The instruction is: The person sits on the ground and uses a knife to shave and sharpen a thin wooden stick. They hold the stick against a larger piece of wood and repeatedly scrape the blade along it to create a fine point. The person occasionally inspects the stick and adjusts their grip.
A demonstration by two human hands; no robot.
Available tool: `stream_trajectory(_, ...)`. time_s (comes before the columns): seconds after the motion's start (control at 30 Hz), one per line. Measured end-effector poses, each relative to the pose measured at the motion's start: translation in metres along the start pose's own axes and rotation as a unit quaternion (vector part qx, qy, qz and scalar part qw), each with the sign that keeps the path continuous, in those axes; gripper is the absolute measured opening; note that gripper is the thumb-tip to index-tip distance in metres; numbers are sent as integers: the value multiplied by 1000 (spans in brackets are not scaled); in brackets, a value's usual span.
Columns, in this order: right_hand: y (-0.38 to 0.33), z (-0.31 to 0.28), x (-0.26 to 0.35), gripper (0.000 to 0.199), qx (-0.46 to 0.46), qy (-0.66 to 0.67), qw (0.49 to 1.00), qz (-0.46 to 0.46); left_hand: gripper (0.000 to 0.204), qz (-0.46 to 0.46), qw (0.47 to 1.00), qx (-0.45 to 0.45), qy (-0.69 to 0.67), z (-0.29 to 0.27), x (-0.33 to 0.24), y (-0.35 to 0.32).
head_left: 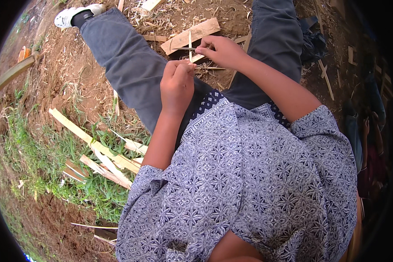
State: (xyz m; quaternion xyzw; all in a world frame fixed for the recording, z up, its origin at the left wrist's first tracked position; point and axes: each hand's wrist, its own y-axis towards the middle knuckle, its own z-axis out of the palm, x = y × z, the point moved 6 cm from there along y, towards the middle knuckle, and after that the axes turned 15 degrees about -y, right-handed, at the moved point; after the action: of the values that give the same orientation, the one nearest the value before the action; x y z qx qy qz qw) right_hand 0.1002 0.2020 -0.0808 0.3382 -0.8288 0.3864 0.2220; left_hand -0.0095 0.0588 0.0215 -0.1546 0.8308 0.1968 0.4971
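My left hand (177,85) is closed in front of my lap, its thumb and fingers pinching the lower end of a pale wood strip (190,40). The strip is slender, stands away from me and tapers to a point. From the right, my right hand (220,51) comes in with its fingers closed on a thin, pointed, blade-like piece (181,48). That piece lies crosswise over the strip; its grip end is hidden in my fingers, and I cannot tell whether it is a knife. A flat wooden board (207,29) rests on the ground just beyond both hands.
My trousered legs (126,65) spread either side of the board. Long split wood pieces (96,144) are heaped on the grass at my left. A dark plastic bag (313,46) lies beyond my right leg. Shavings litter the soil. Another person's legs (353,131) show dimly at the right edge.
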Motion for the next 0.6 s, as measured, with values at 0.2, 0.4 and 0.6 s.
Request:
stream_trajectory(0.2, 36, 9, -36, 36, 8, -94, 992, 87, 11, 17, 999, 42, 0, 9, -5, -1)
stream_trajectory(0.4, 53, 9, -79, 41, -41, -95, 980, 172, 13, 12, 1000, 22, -15, 6, -4, 0)
stream_trajectory(0.6, 5, 1, -6, 36, 26, 6, 999, 22, 14, 21, 1000, 14, 3, 3, -3, 0)
